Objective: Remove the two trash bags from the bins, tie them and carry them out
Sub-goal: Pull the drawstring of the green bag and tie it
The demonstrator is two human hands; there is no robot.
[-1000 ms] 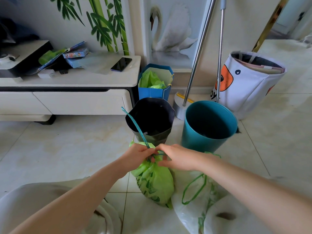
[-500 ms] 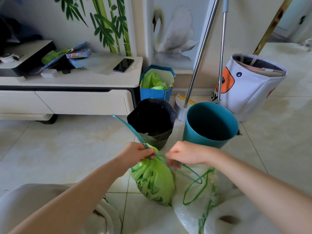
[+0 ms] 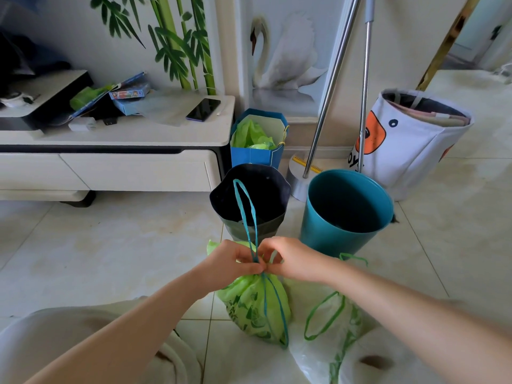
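L hand (image 3: pixel 235 263) and R hand (image 3: pixel 295 260) both pinch the teal drawstring (image 3: pixel 246 214) at the neck of the green bag (image 3: pixel 255 306), fingers curled tight, knuckles touching. Bag sits on floor w/ dark bin (image 3: pixel 250 200) and teal bin (image 3: pixel 346 209) just behind (both look emptied). Advice: cinch knot low against neck; keep loop free for carrying. White bag (image 3: pixel 335 328), to the right, looks untied.

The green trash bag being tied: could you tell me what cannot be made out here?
- Knot on the green trash bag: head view, hidden by left hand and right hand.
- Bag's contents: opaque plastic.
- White bag: cut off by the bottom edge.
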